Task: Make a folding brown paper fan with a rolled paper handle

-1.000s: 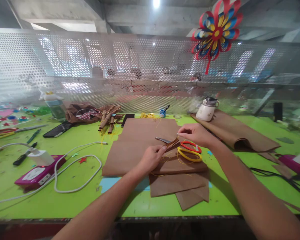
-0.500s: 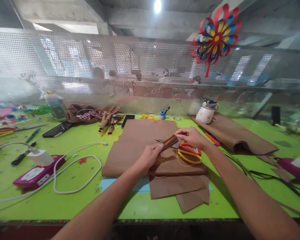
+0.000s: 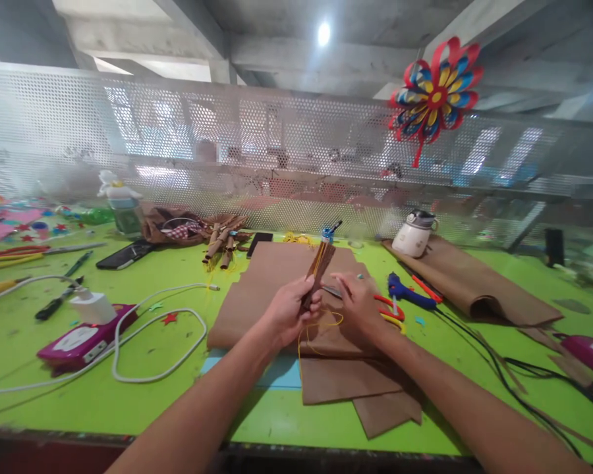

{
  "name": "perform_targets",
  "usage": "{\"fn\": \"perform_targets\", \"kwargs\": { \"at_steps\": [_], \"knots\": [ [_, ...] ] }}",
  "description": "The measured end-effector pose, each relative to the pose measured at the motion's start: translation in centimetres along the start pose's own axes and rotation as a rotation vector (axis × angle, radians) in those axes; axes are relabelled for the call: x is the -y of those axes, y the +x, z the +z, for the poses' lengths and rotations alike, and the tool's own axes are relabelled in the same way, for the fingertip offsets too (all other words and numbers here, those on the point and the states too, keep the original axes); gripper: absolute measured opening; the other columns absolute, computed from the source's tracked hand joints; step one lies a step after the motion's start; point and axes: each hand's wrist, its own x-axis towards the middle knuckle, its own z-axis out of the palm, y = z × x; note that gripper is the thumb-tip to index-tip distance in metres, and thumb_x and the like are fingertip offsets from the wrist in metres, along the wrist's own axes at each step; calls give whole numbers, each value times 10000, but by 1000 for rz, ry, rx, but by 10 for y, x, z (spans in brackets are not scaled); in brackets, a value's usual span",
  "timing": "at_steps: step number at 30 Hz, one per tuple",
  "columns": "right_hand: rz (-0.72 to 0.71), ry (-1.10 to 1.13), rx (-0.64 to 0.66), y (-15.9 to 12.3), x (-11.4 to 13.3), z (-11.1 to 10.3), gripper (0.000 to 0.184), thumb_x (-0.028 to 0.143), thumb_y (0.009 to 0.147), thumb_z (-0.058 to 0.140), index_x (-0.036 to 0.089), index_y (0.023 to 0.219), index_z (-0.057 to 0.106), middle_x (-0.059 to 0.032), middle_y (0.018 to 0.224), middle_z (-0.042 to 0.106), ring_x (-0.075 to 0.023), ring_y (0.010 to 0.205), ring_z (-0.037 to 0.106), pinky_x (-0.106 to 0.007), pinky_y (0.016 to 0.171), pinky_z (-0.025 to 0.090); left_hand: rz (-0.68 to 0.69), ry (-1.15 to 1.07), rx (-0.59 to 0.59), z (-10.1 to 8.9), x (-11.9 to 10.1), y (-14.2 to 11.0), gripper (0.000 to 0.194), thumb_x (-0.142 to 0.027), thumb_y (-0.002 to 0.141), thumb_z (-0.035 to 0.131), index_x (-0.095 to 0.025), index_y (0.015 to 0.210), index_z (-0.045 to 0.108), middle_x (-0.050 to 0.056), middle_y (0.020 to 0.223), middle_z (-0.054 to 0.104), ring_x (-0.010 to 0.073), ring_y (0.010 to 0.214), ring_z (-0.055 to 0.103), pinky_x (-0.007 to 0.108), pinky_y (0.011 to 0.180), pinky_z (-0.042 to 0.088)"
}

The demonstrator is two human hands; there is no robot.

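My left hand point(image 3: 289, 308) is closed around a narrow bundle of pleated brown paper point(image 3: 322, 263). The bundle stands tilted upward, with yellow string along its side. Just to the right, my right hand point(image 3: 358, 303) is apart from the bundle, fingers loosely bent and no object visible in them. It hovers over scissors point(image 3: 390, 306) with red and yellow handles, partly covering them. A loop of yellow string point(image 3: 333, 322) hangs below the bundle. Beneath both hands lie stacked sheets of brown paper point(image 3: 257, 283), with light blue paper point(image 3: 281, 374) under them.
Right: a blue glue gun point(image 3: 410, 293), a white flask point(image 3: 414, 236) on rolled brown paper point(image 3: 494, 280), black cables. Left: a purple power strip point(image 3: 74, 345), white cable point(image 3: 161, 378), phone point(image 3: 126, 255). Behind: rolled paper sticks point(image 3: 220, 242), perforated screen point(image 3: 277, 164).
My left hand has turned the pleated bundle from lying slanted to pointing upward. My right hand has let go of its end and moved lower. The glue gun has come into view.
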Motion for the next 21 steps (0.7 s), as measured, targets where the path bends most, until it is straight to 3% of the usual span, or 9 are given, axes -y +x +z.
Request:
{"fn": "perform_targets", "kwargs": {
  "at_steps": [4,7,12,16,21],
  "knots": [
    [-107,-32,97,-9,15,8,256,217,902,407,175,1011,635,-106,923,687,-218,856,615,-327,773,447,111,4,-73,0,-3,-2,164,-300,820,577,-146,868,605,33,783,562,93,679,530,168,533,404],
    [-176,-87,142,-13,23,10,246,201,907,410,181,1003,634,-99,932,697,-209,835,632,-306,730,456,138,72,-132,-2,-5,-2,211,-329,800,613,-175,941,639,45,924,596,95,733,542,181,569,415],
    [-237,-94,206,-19,30,10,243,181,912,404,201,1040,610,-79,915,698,-195,794,638,-285,689,453,148,89,-138,-4,-8,-1,238,-354,809,604,-189,977,642,58,978,635,117,800,579,189,572,406],
    [-283,-159,267,-22,38,6,236,183,897,432,203,1066,596,-92,926,688,-206,834,625,-287,710,438,113,26,-157,-2,-9,-1,184,-321,838,567,-168,929,615,83,905,668,151,828,621,191,541,403],
    [-314,-246,357,-28,52,0,210,175,894,423,173,1015,594,-92,841,678,-186,728,602,-264,632,395,92,-67,-150,-3,-7,1,146,-219,867,502,-124,921,599,42,687,608,112,604,601,188,515,426]
  ]
}}
